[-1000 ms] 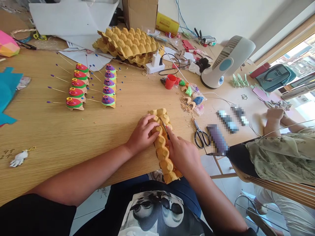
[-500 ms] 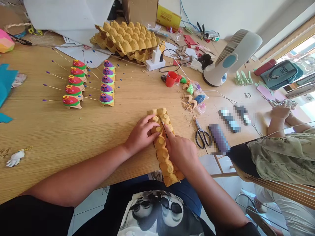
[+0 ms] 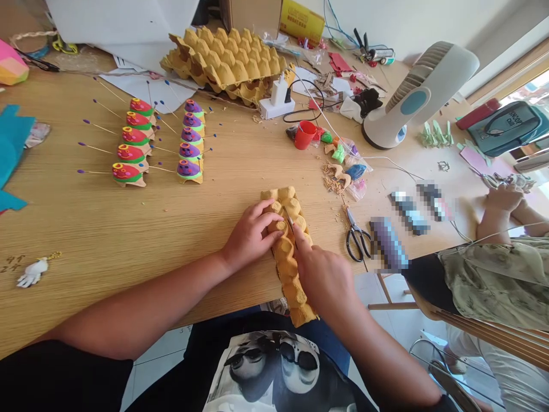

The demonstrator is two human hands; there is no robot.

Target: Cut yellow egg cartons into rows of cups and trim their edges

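A strip of yellow pulp egg carton (image 3: 293,289) with two rows of cups lies on the table in front of me, its near end jutting over the table edge. My left hand (image 3: 253,234) grips the carton from the left, its fingers curled over the cups near the far end. My right hand (image 3: 326,277) is closed on a knife (image 3: 290,220), index finger stretched along it. The thin blade sits in the groove between the two rows; the handle is hidden in my hand. Black-handled scissors (image 3: 357,236) lie to the right.
Red-green painted carton pieces (image 3: 131,153) and purple ones (image 3: 191,143) stand in two rows at left, with cotton swabs. Stacked egg trays (image 3: 231,60), a power strip (image 3: 277,107), a red cup (image 3: 305,135) and a fan (image 3: 412,103) stand farther back. Another person's hands (image 3: 504,200) rest at right.
My right hand and the knife have shifted slightly toward me along the groove. The left hand keeps its place on the carton. The whole view has moved a little.
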